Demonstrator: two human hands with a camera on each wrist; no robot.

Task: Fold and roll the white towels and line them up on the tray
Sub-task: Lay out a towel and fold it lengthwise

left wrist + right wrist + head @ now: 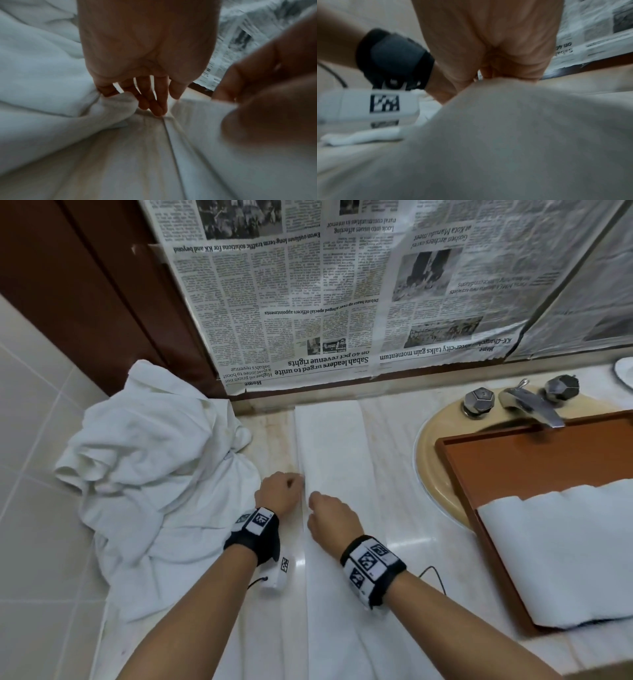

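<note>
Towels [561, 553] rolled on tray [513, 460], perhaps two

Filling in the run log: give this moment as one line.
stage: folding | left hand: on folded towel edge | right hand: on same towel | tray: rolled towels

newspaper [342, 285] taped over wall | tan sink [431, 453] with chrome faucet [527, 402] | white dish [625, 371], possibly, far right

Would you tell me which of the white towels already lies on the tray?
The rolled white towels on the brown wooden tray at right; the long folded white towel and the crumpled pile lie on the counter.
</note>
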